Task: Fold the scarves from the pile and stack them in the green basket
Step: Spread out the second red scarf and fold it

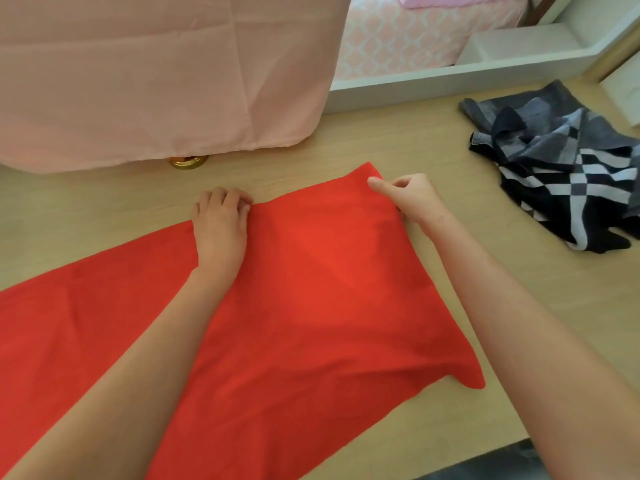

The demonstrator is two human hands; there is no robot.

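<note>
Red scarf (pixel 311 306) lies flat on the wooden table (pixel 450 140), directly under both my forearms. Long axis runs from lower left to upper right; the left end goes out of frame, the right end stops at a corner by my right hand. Left hand (pixel 220 223) is curled, fingers pinching the far edge mid-length. Right hand (pixel 410 199) pinches the same edge near the far right corner, so it's nearer the end to fold over. Count: one red scarf, one black-and-white checked scarf (pixel 568 171) crumpled well apart to the right. Green basket isn't visible.
</note>
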